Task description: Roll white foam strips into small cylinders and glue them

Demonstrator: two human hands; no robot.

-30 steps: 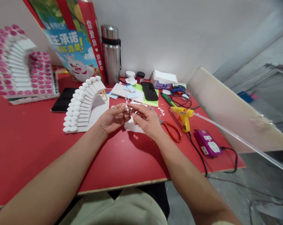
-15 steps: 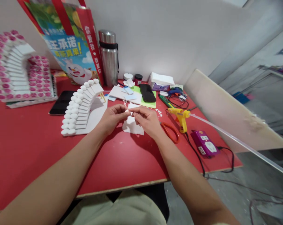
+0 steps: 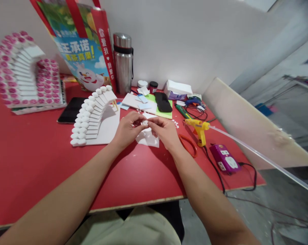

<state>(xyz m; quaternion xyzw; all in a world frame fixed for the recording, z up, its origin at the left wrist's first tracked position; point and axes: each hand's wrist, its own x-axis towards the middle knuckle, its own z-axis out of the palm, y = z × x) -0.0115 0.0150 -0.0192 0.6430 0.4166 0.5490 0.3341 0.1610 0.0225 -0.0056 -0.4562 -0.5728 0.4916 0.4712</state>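
Between the fingertips of both hands is a small white rounded piece (image 3: 144, 123), too small to make out fully. My left hand (image 3: 130, 129) pinches it from the left; my right hand (image 3: 164, 131) grips it from the right with thumb and forefinger. Under them lies a white sheet (image 3: 148, 139), partly covered by the fingers. Left of my hands stands a white model staircase (image 3: 92, 119) on a white base, its outer side lined with white oval pieces. Small white scraps (image 3: 175, 124) lie just beyond my right hand.
To the right are orange-handled pliers (image 3: 188, 144), a yellow glue gun (image 3: 200, 131) with a long clear stick, and a purple power socket (image 3: 224, 158). A steel flask (image 3: 122, 64), printed bag (image 3: 85, 51), black phone (image 3: 163, 102) and pink-dotted staircase model (image 3: 29, 75) stand or lie farther back.
The view has shifted slightly, so the table things sit farther right. My fingers have turned the white piece, and both hands now hold it from opposite sides.
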